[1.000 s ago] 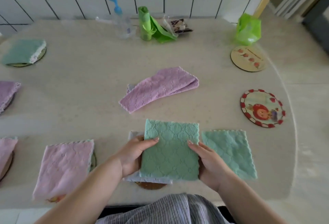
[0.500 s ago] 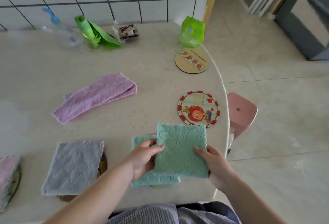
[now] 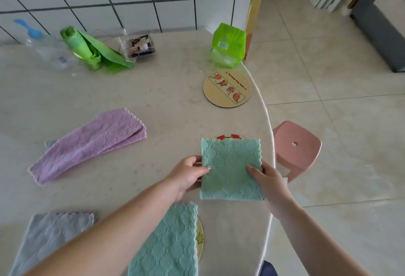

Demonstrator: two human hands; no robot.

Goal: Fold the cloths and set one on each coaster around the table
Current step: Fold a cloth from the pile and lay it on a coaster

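Both hands hold a folded green cloth (image 3: pixel 230 169) over the red-rimmed coaster (image 3: pixel 230 137), which shows only as a sliver at the cloth's far edge. My left hand (image 3: pixel 189 173) grips the cloth's left edge and my right hand (image 3: pixel 266 179) grips its right edge. A second folded green cloth (image 3: pixel 168 247) lies on a yellow coaster (image 3: pixel 199 239) near the front edge. A grey-blue folded cloth (image 3: pixel 50 238) lies at the front left. A purple cloth (image 3: pixel 92 142), loosely folded, rests mid-table. A beige coaster (image 3: pixel 226 89) with nothing on it sits farther back by the right rim.
At the back stand a clear bottle with a blue top (image 3: pixel 43 45), a green bag roll (image 3: pixel 89 50), a small dark packet (image 3: pixel 140 46) and a green tissue pack (image 3: pixel 228 44). A pink stool (image 3: pixel 294 146) stands right of the table's curved edge (image 3: pixel 268 122).
My hands carried the green cloth to the right, away from the yellow coaster, and now hold it over the red-rimmed coaster. The view swung right.
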